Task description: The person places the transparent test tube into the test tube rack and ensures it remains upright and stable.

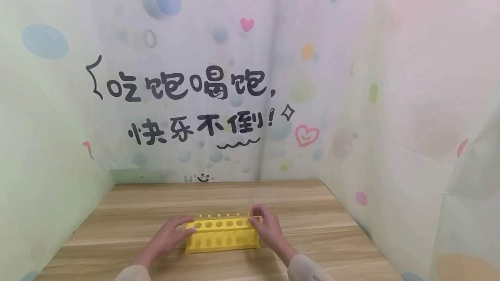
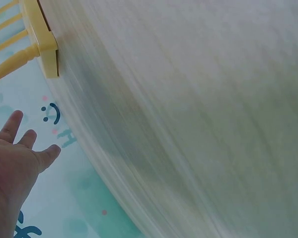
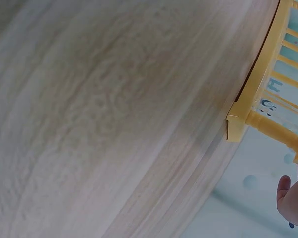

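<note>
A yellow plastic test tube rack (image 1: 222, 240) stands upright on the wooden table, with a row of round holes in its top plate and short pegs along the back. My left hand (image 1: 169, 234) holds the left end of the top plate, thumb in front and fingers behind. At the opposite end my right hand (image 1: 269, 227) grips the rack's top corner between thumb and bent fingers. Three spread fingers of the left hand (image 2: 15, 163) show beside the rack's end post (image 2: 15, 64) in the left wrist view. The rack (image 3: 260, 74) is cut off at the right wrist view's edge.
Wood-grain table (image 1: 312, 211) surrounds the rack. Behind it hangs a pale printed curtain (image 1: 218, 34) with dark writing and coloured spots. Similar sheets enclose the left side (image 1: 47, 120) and the right side (image 1: 422, 99).
</note>
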### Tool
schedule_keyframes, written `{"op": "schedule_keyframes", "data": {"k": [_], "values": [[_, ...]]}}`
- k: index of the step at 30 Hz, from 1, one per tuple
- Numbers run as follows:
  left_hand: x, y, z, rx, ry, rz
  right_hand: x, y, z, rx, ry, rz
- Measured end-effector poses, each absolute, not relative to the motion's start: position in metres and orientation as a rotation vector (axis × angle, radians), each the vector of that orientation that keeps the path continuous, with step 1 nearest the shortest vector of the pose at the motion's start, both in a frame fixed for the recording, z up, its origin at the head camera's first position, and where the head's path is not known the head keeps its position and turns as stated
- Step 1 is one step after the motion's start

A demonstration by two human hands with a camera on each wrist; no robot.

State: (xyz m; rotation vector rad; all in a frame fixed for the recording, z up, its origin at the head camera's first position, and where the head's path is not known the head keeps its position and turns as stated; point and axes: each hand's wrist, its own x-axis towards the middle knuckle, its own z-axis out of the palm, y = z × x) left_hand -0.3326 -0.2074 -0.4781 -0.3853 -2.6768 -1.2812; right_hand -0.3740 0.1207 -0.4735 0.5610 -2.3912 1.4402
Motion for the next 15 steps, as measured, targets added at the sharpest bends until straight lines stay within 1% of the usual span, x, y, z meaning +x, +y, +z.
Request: {"op": "schedule_keyframes", "data": {"k": [15], "values": [[-0.336, -0.201, -0.465, -0.389, -2.739, -1.192, -0.374, 0.127, -0.476, 0.569, -2.426, 1.383]]}}
